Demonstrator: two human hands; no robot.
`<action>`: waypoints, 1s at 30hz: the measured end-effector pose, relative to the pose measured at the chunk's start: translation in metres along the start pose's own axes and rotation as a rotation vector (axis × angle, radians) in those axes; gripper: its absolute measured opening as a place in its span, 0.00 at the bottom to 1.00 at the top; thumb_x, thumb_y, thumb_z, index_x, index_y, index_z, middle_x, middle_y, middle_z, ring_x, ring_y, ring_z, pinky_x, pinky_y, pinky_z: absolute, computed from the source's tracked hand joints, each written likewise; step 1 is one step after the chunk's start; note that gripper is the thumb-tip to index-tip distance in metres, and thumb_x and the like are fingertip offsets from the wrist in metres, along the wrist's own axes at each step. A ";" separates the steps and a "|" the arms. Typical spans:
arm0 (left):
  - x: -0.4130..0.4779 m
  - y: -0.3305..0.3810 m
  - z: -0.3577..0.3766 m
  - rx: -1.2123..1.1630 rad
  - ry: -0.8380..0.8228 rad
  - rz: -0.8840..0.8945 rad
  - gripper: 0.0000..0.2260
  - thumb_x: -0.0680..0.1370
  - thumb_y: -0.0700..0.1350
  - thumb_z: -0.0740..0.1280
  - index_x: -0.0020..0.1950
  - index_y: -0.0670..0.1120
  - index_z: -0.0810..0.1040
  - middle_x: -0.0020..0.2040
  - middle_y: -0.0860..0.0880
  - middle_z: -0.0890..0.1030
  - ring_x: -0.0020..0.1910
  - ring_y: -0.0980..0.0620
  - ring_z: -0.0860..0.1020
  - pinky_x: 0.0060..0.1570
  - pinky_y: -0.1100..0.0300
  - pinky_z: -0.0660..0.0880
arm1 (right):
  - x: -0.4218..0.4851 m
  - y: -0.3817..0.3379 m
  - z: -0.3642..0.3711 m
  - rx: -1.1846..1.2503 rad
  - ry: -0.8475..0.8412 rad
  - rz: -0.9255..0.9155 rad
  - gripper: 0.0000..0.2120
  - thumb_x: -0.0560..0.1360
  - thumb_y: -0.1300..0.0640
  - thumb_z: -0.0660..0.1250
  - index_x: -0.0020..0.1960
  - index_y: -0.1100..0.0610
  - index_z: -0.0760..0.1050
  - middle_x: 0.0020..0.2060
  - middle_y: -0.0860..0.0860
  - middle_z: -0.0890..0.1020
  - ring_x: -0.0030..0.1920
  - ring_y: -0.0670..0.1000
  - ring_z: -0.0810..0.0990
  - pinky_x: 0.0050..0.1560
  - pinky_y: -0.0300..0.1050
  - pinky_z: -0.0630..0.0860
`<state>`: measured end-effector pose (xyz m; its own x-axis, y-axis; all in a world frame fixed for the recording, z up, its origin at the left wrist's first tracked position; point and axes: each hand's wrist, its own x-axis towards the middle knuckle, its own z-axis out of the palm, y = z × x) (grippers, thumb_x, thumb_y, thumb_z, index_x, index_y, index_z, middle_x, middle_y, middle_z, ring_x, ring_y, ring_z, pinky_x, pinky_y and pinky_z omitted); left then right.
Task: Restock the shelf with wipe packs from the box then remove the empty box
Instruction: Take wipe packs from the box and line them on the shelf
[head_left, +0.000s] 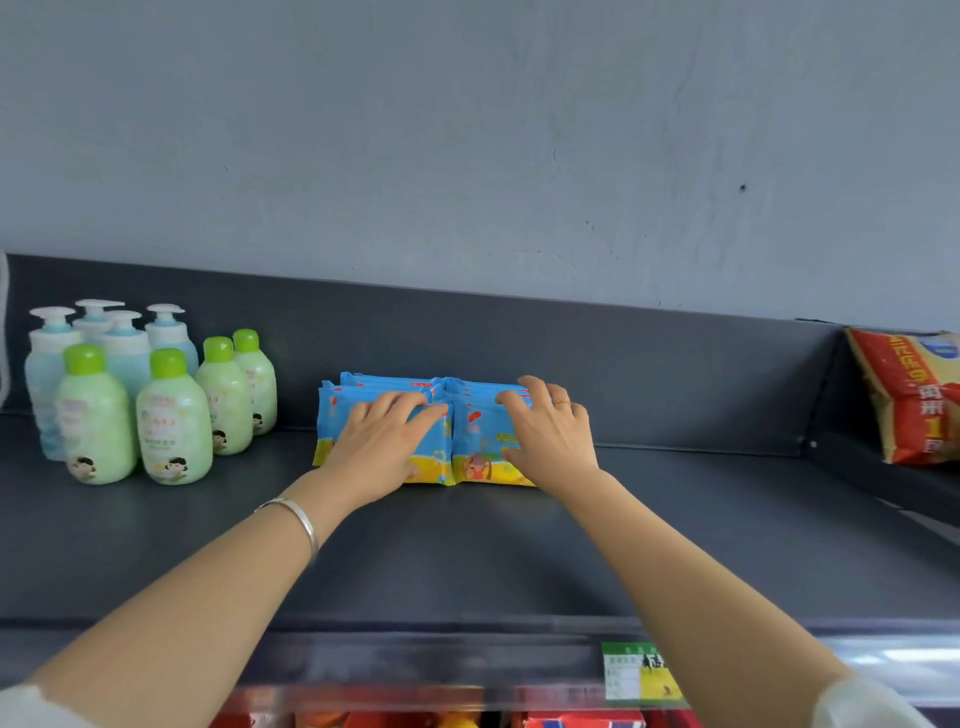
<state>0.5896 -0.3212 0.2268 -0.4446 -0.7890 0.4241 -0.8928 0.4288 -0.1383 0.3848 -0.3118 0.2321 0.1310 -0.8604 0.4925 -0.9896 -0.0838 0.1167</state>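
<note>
Green-yellow price tag (640, 674), hands on wipe packs (435, 451)

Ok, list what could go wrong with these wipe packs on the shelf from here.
1. The wipe packs stand in two leaning rows under the left hand and right hand; letting go may tip them forward.
2. Sliding them left could knock the green-capped bottles.
3. The box is out of view.
</note>
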 end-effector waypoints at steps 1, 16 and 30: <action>-0.001 0.000 0.000 -0.001 0.003 0.005 0.32 0.76 0.46 0.66 0.76 0.53 0.53 0.73 0.52 0.58 0.72 0.49 0.56 0.67 0.54 0.58 | -0.002 -0.001 0.000 -0.007 0.002 0.005 0.28 0.73 0.50 0.68 0.70 0.48 0.61 0.73 0.53 0.59 0.72 0.59 0.59 0.65 0.56 0.65; 0.006 0.113 -0.035 -0.182 0.188 0.180 0.15 0.78 0.49 0.63 0.65 0.52 0.72 0.63 0.53 0.74 0.64 0.49 0.70 0.60 0.54 0.63 | -0.081 0.045 -0.047 0.086 0.105 0.067 0.16 0.77 0.52 0.62 0.65 0.52 0.70 0.58 0.51 0.74 0.59 0.56 0.72 0.52 0.48 0.70; -0.041 0.424 -0.046 -0.451 0.241 0.497 0.10 0.75 0.44 0.65 0.54 0.46 0.78 0.48 0.47 0.81 0.51 0.43 0.77 0.47 0.50 0.71 | -0.338 0.258 -0.093 0.017 0.047 0.309 0.14 0.76 0.56 0.64 0.61 0.57 0.73 0.54 0.55 0.78 0.56 0.60 0.74 0.47 0.52 0.72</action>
<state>0.2327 -0.0872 0.1923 -0.7161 -0.3559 0.6005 -0.4485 0.8938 -0.0051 0.0911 0.0044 0.1754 -0.1742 -0.8224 0.5416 -0.9838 0.1695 -0.0590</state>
